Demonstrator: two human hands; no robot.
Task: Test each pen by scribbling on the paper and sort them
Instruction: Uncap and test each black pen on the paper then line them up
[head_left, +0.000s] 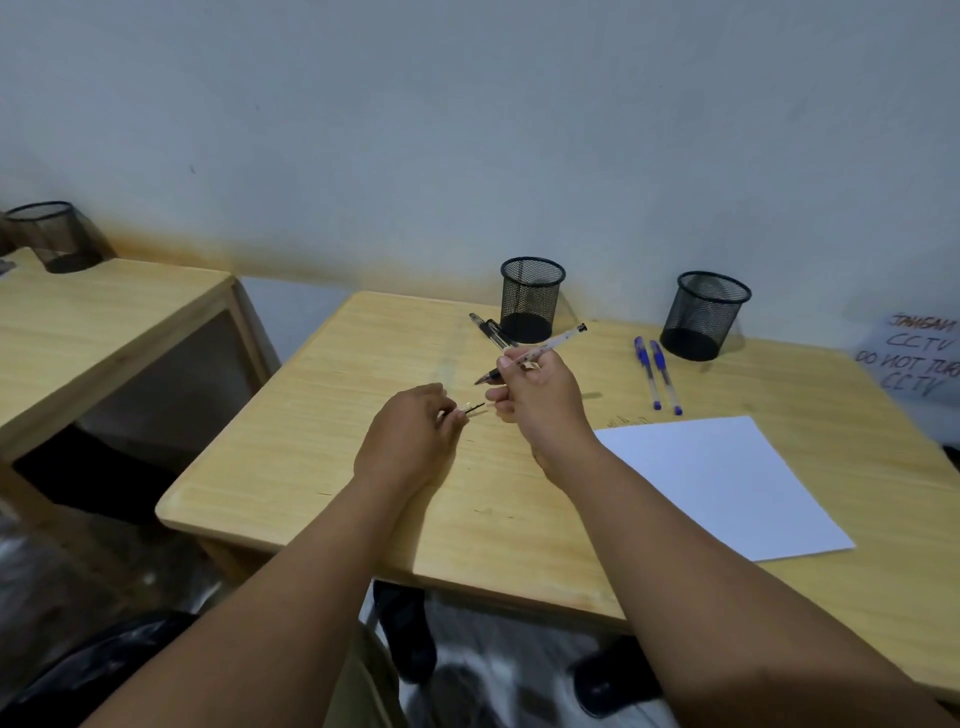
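My right hand (535, 392) grips a white patterned pen (561, 340) above the middle of the wooden table (311, 457), its dark tip pointing down and left. My left hand (415, 434) pinches a small thin clear piece with a dark end (470, 409), just left of the right hand. A black pen (488, 328) lies on the table behind my hands, beside the left mesh cup (531, 299). Two blue pens (655, 373) lie side by side in front of the right mesh cup (704, 314). A blank white sheet of paper (727, 480) lies at the right.
A handwritten sign (914, 358) leans against the wall at the far right. A second wooden table (104, 322) stands to the left with another mesh cup (52, 236) on it. Dark shoes (410, 629) and floor show under the table's front edge.
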